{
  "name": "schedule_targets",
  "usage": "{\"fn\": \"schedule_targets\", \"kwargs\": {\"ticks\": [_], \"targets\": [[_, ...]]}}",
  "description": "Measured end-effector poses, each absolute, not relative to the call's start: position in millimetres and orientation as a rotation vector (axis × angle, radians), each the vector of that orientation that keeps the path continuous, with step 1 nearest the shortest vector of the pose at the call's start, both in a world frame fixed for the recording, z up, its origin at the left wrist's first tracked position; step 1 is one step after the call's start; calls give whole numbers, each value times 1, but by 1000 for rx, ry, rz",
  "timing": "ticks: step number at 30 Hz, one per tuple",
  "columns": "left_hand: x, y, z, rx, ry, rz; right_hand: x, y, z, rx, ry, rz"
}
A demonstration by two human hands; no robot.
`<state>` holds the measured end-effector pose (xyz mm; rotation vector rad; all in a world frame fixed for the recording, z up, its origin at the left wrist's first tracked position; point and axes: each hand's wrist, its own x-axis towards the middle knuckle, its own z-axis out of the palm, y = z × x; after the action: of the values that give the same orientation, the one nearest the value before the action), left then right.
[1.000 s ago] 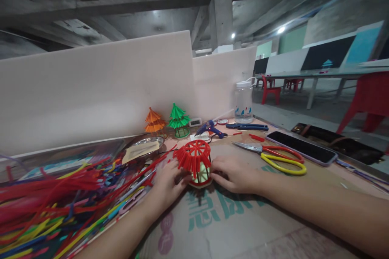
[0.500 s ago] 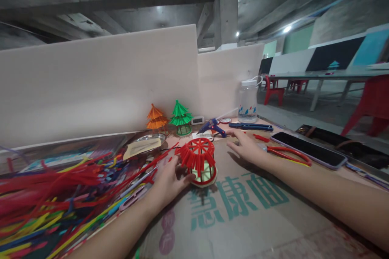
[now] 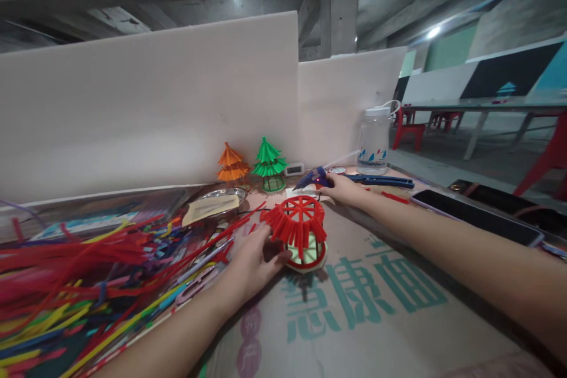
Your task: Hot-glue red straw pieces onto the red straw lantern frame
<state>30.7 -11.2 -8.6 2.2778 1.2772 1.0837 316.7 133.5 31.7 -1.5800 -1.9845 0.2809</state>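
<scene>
A small red pavilion model (image 3: 303, 227), with a fringed roof, spoked top and pale green floor, stands on the printed cardboard (image 3: 354, 331). My left hand (image 3: 261, 257) is curled round its left side, thumb at the base and fingers partly hidden behind the roof. Further back, my right hand (image 3: 341, 189) has its fingers closed round the handle of a blue hot glue gun (image 3: 313, 177). The gun's nozzle points left, and a white glue stick sticks out of its back.
Orange (image 3: 232, 164) and green (image 3: 269, 165) tiered models stand by the white partition (image 3: 150, 112). Loose pipe cleaners (image 3: 88, 271) cover the left side, near a metal dish (image 3: 230, 196). Rightward are a water bottle (image 3: 372, 142), a dark blue tool (image 3: 381, 181) and a phone (image 3: 473, 215).
My right hand has moved forward and left from beside the glue gun and closed on its handle. My left hand stays at the red pavilion model. The camera view has shifted slightly.
</scene>
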Motion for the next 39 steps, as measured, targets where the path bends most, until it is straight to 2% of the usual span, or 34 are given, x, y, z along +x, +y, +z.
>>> {"fn": "schedule_targets", "kwargs": {"ticks": [9, 14, 20, 30, 39], "targets": [[32, -10, -8, 2283, 1196, 1050, 308, 146, 24, -1694, -1916, 263], [33, -12, -4, 2333, 1211, 1061, 304, 131, 35, -1674, -1852, 319], [33, -12, -7, 2286, 1339, 1074, 311, 92, 53, -1538, -1806, 491], [34, -11, -10, 2306, 1326, 1188, 322, -8, 49, -1131, -1694, 586], [29, -4, -13, 2272, 1318, 1233, 320, -43, 29, -1127, -1702, 580]]}}
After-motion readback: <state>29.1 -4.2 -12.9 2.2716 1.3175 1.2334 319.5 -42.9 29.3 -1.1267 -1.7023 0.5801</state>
